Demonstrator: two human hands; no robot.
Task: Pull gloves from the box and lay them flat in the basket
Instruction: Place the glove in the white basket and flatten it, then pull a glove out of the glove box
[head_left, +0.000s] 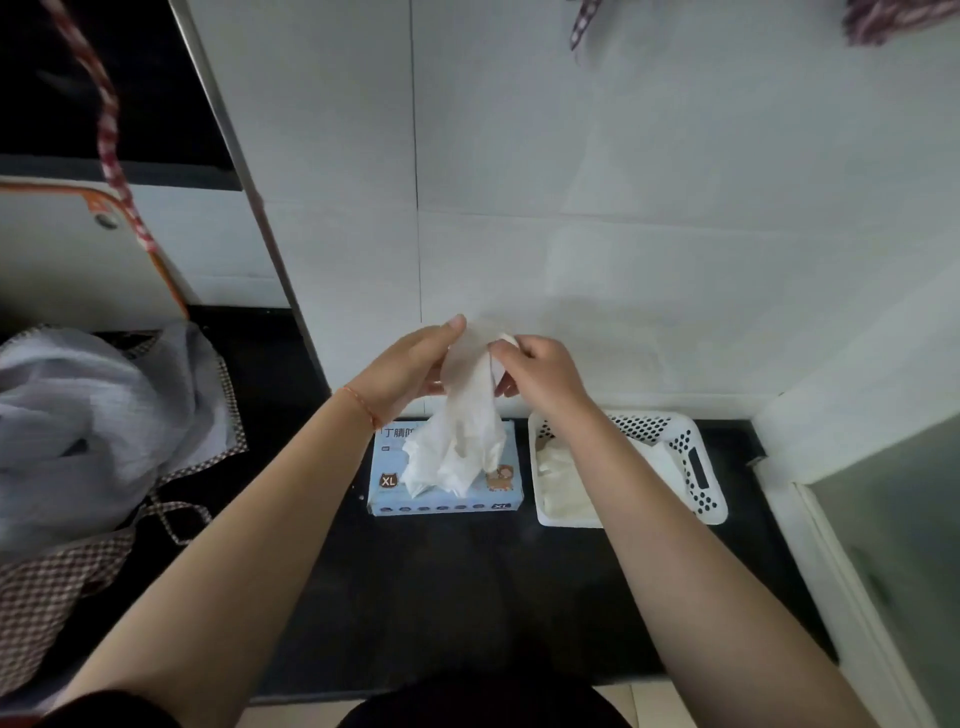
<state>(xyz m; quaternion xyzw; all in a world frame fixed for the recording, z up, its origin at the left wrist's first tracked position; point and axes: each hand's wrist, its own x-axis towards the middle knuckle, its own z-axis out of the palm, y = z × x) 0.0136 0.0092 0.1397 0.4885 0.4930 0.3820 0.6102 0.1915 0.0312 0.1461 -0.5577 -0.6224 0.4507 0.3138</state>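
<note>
We see a dark surface (467, 582) running along a white tiled wall (623, 208), with a heap of grey cloth (93, 415) edged in checked trim at its far left. Near the wall sits a white perforated basket (696, 467), its long axis running away from us, with pale gloves already lying in it under the right forearm. Just left of it, a little apart, lies the blue glove box (447, 496), long axis left to right, marked XL. Both arms reach forward and converge above the box. We see a white glove (462, 415) hanging between the hands, long axis near vertical, its top held up against the wall and its crumpled lower end drooping onto the box opening. The left hand (410, 371) grips the glove's upper part with curled fingers, thumb pointing up; the right hand (535, 371) pinches the top edge, knuckles towards us.
</note>
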